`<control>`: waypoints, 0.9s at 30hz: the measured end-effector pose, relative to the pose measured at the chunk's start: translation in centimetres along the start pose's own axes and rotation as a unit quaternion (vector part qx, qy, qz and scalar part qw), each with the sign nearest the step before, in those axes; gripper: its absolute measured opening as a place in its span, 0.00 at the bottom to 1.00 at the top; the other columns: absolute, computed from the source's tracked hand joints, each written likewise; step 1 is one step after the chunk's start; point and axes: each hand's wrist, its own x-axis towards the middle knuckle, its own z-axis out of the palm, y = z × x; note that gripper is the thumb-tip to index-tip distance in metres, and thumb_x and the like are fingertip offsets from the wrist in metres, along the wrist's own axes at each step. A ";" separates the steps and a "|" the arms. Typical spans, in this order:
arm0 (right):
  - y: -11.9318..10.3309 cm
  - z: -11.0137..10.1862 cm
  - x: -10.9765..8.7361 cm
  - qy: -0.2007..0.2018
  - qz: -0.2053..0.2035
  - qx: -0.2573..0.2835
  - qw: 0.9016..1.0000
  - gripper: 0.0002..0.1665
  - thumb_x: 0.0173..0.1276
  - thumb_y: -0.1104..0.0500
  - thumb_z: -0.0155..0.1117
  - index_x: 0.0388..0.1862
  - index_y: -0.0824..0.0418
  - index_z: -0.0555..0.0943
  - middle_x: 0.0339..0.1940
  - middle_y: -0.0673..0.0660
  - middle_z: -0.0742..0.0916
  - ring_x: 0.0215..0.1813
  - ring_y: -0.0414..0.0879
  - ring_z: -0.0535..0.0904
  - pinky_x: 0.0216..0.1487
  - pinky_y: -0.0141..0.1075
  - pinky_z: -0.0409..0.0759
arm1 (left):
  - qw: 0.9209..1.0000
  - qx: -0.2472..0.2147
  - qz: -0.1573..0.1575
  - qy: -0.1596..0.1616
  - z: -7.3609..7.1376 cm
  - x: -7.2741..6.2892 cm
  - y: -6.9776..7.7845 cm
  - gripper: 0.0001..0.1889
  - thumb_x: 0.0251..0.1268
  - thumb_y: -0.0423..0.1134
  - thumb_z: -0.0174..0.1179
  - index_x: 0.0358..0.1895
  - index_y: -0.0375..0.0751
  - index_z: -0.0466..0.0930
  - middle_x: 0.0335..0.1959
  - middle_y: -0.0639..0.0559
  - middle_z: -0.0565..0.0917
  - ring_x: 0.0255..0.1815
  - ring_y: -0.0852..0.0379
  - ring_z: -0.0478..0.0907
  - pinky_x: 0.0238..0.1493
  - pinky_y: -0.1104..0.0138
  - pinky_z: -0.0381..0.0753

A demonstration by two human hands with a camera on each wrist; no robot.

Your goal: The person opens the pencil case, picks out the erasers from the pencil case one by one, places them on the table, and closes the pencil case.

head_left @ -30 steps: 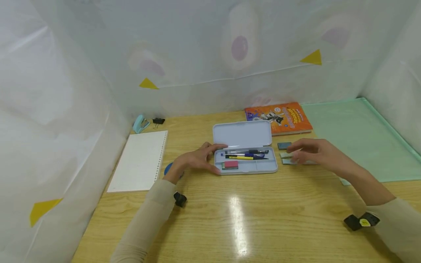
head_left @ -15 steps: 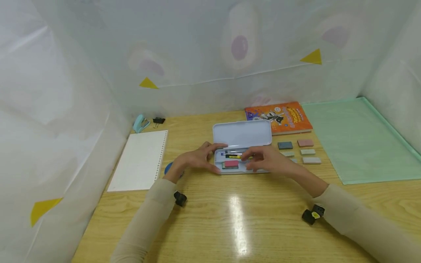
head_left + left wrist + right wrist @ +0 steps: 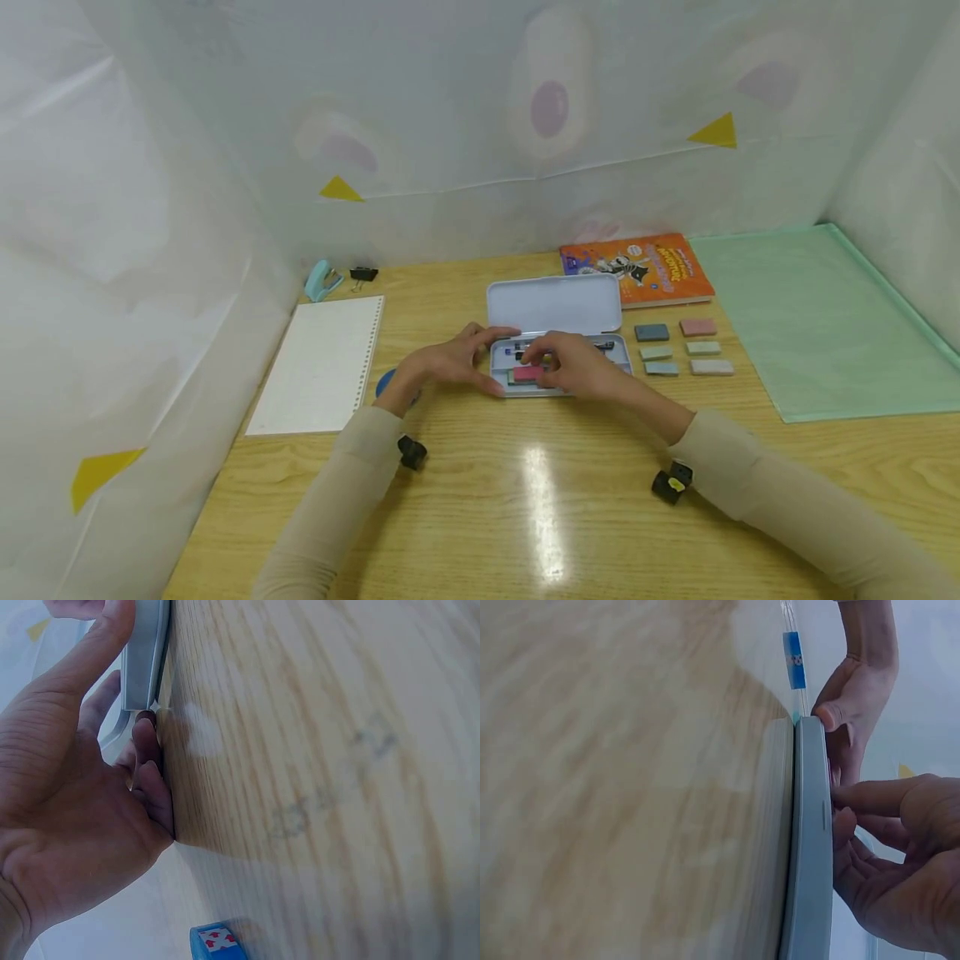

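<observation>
A light blue pencil case (image 3: 553, 305) lies with its lid folded back on the wooden table. Its tray holds several pens (image 3: 604, 345) and, in the front left compartment, a pink eraser (image 3: 527, 374) with a greenish eraser edge beneath it. My left hand (image 3: 450, 358) grips the case's left end, thumb at the front corner, fingers at the back. Bent over the tray, my right hand (image 3: 577, 367) pinches the pink eraser between thumb and forefinger. In the right wrist view the fingertips (image 3: 844, 825) reach over the case's front wall, which hides the eraser's lower part.
Several loose erasers (image 3: 652, 332) stand in two columns right of the case. Behind are an orange book (image 3: 660, 275) and a green mat (image 3: 832, 333). At left lie a spiral-holed notepad (image 3: 318, 367), stapler (image 3: 322, 282), binder clip (image 3: 363, 273) and a round blue object (image 3: 386, 382).
My right hand has moved left from the loose erasers, across the case, to the pink eraser. Uncovered erasers now show on the table. My left hand has stayed on the case.
</observation>
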 end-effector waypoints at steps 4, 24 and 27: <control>-0.4 0.1 0.0 0.017 0.004 -0.019 1.000 0.19 0.63 0.69 0.72 0.53 0.64 0.87 0.46 0.57 0.89 0.36 0.43 0.79 0.38 0.37 0.79 | 1.000 0.001 -0.003 0.001 0.0 0.0 0.0 0.49 0.60 0.52 0.77 0.81 0.72 0.56 0.58 0.47 0.63 0.56 0.50 0.61 0.55 0.57 0.65; 2.7 -7.2 -7.6 0.059 0.065 0.095 0.992 0.15 0.71 0.61 0.71 0.55 0.63 0.87 0.52 0.60 0.88 0.44 0.43 0.85 0.41 0.32 0.81 | 1.000 0.003 -0.005 0.005 0.0 -0.1 0.0 0.50 0.59 0.51 0.78 0.82 0.71 0.56 0.61 0.46 0.63 0.58 0.48 0.62 0.59 0.57 0.64; 3.4 -8.1 -8.9 0.080 0.075 0.085 0.990 0.13 0.72 0.60 0.72 0.52 0.62 0.87 0.52 0.60 0.88 0.43 0.43 0.85 0.41 0.32 0.81 | 1.000 0.000 -0.005 0.006 -0.1 -0.1 0.1 0.50 0.59 0.51 0.78 0.82 0.71 0.56 0.60 0.45 0.63 0.58 0.48 0.62 0.58 0.57 0.64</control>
